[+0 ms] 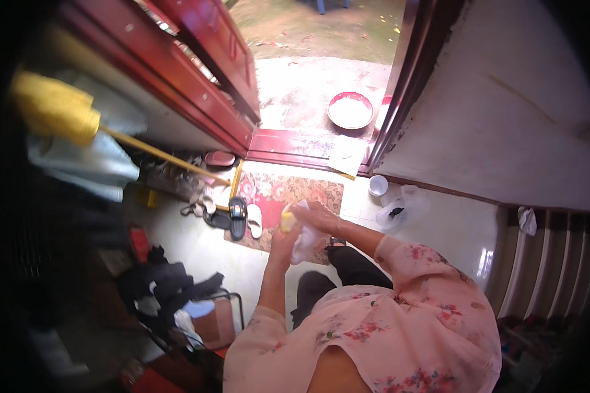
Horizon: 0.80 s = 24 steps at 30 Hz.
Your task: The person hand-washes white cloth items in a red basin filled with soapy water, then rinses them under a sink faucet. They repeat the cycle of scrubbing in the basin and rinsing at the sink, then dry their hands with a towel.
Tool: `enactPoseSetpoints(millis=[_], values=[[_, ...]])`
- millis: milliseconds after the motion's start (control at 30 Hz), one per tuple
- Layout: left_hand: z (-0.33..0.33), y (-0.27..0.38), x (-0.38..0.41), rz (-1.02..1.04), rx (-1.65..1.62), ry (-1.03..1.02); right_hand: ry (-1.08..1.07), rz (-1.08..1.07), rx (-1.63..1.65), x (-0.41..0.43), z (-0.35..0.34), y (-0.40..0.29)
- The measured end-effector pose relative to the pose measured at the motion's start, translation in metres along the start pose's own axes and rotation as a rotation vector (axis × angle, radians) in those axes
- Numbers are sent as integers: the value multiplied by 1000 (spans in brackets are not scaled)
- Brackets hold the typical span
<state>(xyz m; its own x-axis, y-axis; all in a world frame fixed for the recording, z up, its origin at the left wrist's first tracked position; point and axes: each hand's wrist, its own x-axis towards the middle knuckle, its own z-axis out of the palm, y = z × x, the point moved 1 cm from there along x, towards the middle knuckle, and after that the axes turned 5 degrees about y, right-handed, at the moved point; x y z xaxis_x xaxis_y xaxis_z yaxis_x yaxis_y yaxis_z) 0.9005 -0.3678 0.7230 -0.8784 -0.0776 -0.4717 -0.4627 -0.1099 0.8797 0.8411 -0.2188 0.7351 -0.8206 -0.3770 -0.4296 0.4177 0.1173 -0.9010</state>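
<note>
In front of my body, over the floral doormat (327, 189), my two hands meet around a soft white cloth (302, 250). My left hand (281, 241) grips it from the left, by a small yellow patch or item (288, 222); I cannot tell which it is. Across the cloth's top lies my right hand (319, 216), its fingers closed on the bunched fabric. Part of the cloth hangs down between my wrists. The fingers hide much of what they hold.
Slippers (238, 218) lie on the mat's left side. Past the red door sill (285, 145), a red-rimmed basin (350, 110) stands outside. A white tub (378, 185) and a plastic bag (398, 209) sit right of the mat. A clothes-laden chair (216, 319) stands at lower left.
</note>
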Motion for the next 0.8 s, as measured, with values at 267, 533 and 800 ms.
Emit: enactPoseSetpoints(millis=[267,533,800], values=[[-32,108,211,179,365,89,228,0,-58,180,-59,-80],[36,188,443,223,552,-325,599,-108,319,310,-155,-68],[167,232,617,-171,394,-623,936,-34,475,394,-266,-84]])
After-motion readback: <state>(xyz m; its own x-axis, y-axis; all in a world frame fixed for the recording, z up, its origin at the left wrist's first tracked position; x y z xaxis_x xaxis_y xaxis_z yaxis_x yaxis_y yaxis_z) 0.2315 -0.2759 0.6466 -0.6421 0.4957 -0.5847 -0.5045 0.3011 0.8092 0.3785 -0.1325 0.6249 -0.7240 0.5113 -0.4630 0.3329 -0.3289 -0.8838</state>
